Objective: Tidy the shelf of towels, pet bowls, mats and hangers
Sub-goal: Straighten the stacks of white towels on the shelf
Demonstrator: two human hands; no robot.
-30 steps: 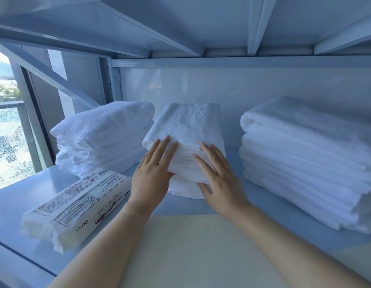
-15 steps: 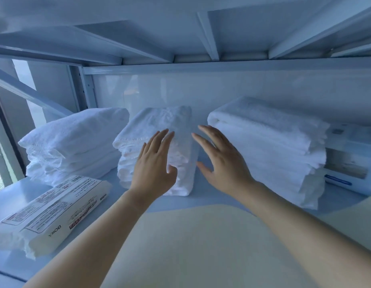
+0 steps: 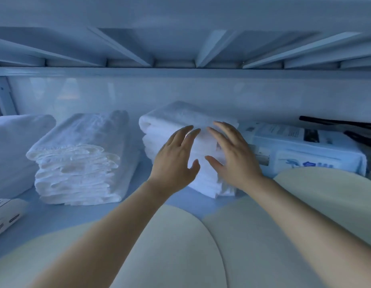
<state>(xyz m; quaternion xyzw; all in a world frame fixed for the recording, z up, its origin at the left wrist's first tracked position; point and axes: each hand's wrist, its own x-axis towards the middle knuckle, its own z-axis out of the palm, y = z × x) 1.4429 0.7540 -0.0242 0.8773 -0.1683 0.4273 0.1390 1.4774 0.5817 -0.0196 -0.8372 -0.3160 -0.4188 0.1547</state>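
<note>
Shelf [image 3: 61, 217] holds towel stacks [image 3: 80, 163] [image 3: 180, 117]; hands [image 3: 174, 161] [image 3: 236, 161] spread near one.

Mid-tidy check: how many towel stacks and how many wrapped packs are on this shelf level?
Towel stacks: 3
Wrapped packs: 2
Total: 5
</note>
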